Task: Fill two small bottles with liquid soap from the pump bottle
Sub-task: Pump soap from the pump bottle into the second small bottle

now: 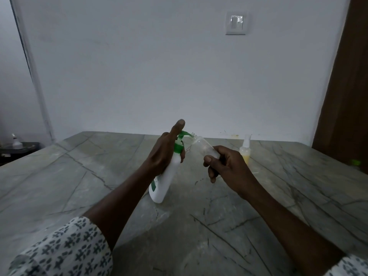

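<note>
L grip (165,154) wraps tilted pump bottle (167,176) at centre, forefinger raised above pump head. R grip (225,164) pinches empty small bottle (205,146), mouth at nozzle. Filled bottle (244,151) stands at 2 o'clock. Risk: narrow mouth, both tilted, so soap may miss and drip onto surface (79,176).

Figure: A room in a home, viewed across a stone tabletop (79,186).

The setting reads as domestic. A plain white painted wall (159,66) carries a household switch plate (236,22), and a brown wooden door or panel (346,96) stands at the right edge. The grey, dark-veined slab resembles a dining or kitchen surface. The objects in use are ordinary toiletries: a white pump bottle (165,176) with a green head, a small clear bottle (205,146), and a capped spray bottle (244,152) holding yellowish liquid. At far left, a low dark ledge (25,148) bears a small white container (16,141). Which room this is cannot be told.
</note>
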A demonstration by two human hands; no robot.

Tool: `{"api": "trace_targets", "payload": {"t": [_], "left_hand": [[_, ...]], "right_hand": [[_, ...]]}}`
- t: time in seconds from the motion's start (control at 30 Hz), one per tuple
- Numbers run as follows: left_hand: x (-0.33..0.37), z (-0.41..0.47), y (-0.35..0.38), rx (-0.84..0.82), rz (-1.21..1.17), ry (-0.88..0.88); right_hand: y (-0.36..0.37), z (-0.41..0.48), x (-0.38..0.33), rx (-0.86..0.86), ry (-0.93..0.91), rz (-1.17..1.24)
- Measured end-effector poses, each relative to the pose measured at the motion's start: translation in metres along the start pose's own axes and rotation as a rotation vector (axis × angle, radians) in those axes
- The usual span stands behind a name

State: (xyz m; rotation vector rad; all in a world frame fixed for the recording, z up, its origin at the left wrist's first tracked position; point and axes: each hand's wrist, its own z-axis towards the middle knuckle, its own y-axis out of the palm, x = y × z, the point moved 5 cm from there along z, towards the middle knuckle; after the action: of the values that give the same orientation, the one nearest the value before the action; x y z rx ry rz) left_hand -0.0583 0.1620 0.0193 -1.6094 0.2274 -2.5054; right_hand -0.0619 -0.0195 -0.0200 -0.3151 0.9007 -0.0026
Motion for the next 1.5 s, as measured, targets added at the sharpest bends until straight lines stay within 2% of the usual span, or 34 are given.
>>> {"api": "trace_targets", "payload": {"t": [0.47,0.63,0.87,1.5], "left_hand": [[-0.003,0.003,0.001,-0.048,0.025,-0.008],[-0.005,0.003,0.001,-0.058,0.166,-0.018],[-0.003,0.002,0.0,-0.022,0.11,-0.027],[-0.006,0.007,-0.006,0.099,0.339,0.085]], "right_hand": [[-0.001,-0.001,0.002,-0.002,-0.002,-0.062],[-0.004,-0.002,0.001,0.02,0.007,-0.072],[-0.003,-0.004,-0.001,0.01,-0.023,-0.108],[-0.004,-0.005,-0.001,0.041,-0.07,-0.125]]}}
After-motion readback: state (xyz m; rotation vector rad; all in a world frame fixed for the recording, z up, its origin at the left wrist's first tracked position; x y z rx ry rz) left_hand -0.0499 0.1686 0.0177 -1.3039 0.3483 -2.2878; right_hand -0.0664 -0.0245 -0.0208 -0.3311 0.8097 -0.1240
